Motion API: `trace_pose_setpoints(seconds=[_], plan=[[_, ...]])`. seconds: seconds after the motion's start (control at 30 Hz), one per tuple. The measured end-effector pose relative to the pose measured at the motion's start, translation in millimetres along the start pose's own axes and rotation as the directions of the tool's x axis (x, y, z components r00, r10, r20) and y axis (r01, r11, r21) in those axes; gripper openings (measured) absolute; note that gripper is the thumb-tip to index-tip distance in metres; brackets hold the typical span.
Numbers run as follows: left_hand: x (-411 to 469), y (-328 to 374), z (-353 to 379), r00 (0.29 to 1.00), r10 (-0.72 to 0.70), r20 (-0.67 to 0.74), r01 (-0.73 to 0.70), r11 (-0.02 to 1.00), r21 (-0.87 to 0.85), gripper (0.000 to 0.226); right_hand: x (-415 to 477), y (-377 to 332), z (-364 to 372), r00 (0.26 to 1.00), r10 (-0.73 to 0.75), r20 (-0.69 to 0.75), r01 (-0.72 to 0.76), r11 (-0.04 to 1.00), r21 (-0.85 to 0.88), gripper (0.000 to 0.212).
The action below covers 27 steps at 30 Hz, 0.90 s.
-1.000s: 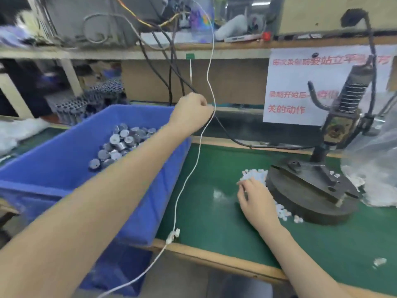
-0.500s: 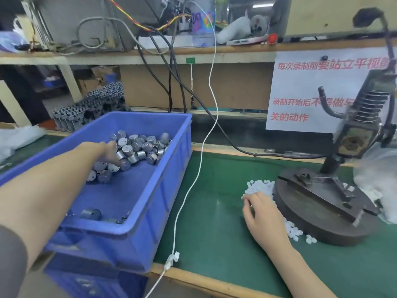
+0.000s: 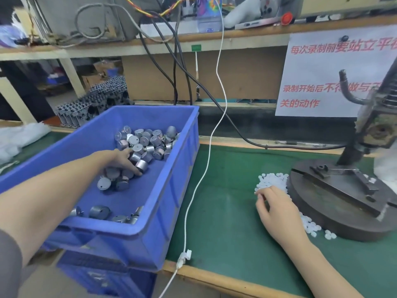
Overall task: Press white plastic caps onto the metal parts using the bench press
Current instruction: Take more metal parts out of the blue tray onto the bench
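A blue bin (image 3: 171, 190) on the left holds several round metal parts (image 3: 146, 140). My left hand (image 3: 123, 161) reaches down into the bin, its fingers curled around metal parts in the pile. A heap of small white plastic caps (image 3: 272, 181) lies on the green mat beside the bench press (image 3: 341, 196), a dark round base with a lever column. My right hand (image 3: 277, 209) rests at the cap heap with fingers curled, pinching at caps; what lies under the fingers is hidden.
A white cable (image 3: 206, 168) hangs down between the bin and the mat, ending at the bench's front edge. Black cables (image 3: 178, 82) drop from the cluttered shelf behind. A white sign with red text (image 3: 326, 78) hangs behind the press. A clear plastic bag (image 3: 386, 168) sits at far right.
My left hand came down from beside the white cable into the blue bin and now grips metal parts. My right hand has stayed at the cap heap.
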<state>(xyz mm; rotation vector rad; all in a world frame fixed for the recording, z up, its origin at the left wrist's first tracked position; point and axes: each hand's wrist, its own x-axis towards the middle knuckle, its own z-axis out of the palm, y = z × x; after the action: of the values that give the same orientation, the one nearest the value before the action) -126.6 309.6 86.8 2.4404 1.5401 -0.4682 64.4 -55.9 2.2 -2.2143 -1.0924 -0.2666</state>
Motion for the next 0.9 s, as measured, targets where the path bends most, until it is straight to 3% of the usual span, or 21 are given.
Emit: trace_pose_setpoints(seconds=[0.27, 0.37, 0.6, 0.9], plan=[[-22.4, 25.3, 9.7, 0.999, -0.023, 0.043, 0.022, 0.999, 0.029, 0.075, -1.4, -1.2, -4.3, 0.998, 0.051, 0.041, -0.051, 0.999, -0.001, 0.013], [-31.7, 33.0, 8.8, 0.995, -0.002, 0.099, 0.015, 0.991, -0.13, 0.06, -0.8, -0.3, -3.5, 0.996, 0.074, 0.049, -0.074, 0.997, -0.002, 0.015], [-47.0, 58.3, 15.2, 0.99, 0.137, -0.024, -0.138, 0.989, -0.048, 0.044, -0.2, 0.6, -2.9, 0.995, 0.091, 0.041, -0.091, 0.996, 0.006, 0.014], [-33.6, 49.3, 11.6, 0.987, 0.134, 0.086, -0.097, 0.936, -0.339, 0.044, 1.9, 4.1, -1.0, 0.993, 0.113, 0.026, -0.113, 0.993, 0.018, 0.015]])
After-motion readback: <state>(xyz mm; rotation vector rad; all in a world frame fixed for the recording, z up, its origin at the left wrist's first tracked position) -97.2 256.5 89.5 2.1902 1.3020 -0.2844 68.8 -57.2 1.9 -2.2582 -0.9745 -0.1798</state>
